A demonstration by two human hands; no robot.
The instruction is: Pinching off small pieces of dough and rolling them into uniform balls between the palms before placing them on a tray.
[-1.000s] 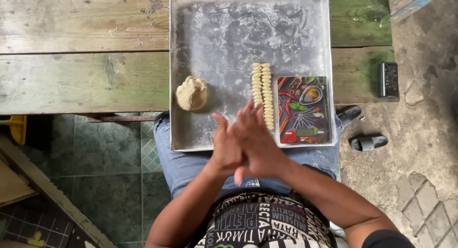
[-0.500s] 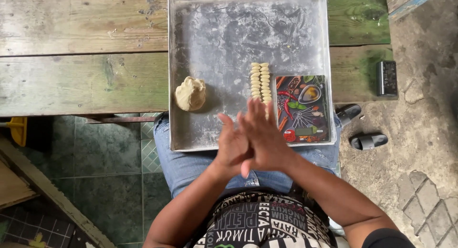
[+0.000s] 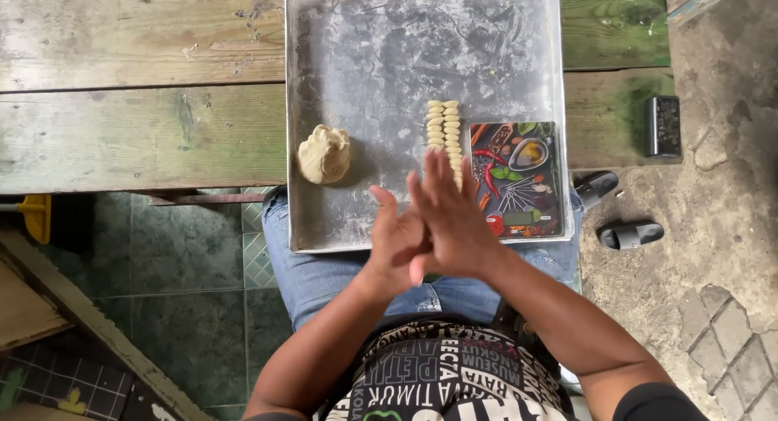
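Note:
My left hand [image 3: 391, 244] and my right hand [image 3: 450, 220] are pressed flat, palm against palm, over the near edge of a floured metal tray [image 3: 365, 48]. The right hand lies on top with its fingers straight and pointing away from me. Anything between the palms is hidden. On the tray, a beige dough lump [image 3: 324, 153] sits to the left of my hands. Two short rows of small shaped dough pieces [image 3: 444, 129] lie just beyond my fingertips. Next to them on the right is a flat kitchen scale [image 3: 519, 178] printed with vegetables.
The tray rests on a weathered wooden bench [image 3: 138, 89] and on my knees in jeans. A small black box [image 3: 663, 127] stands on the bench's right end. Two dark sandals [image 3: 632, 235] lie on the stone ground at right. A yellow object [image 3: 36, 214] is at far left.
My palms have slid against each other; the right hand's fingers now reach farther forward over the left hand. The tray and dough have not moved.

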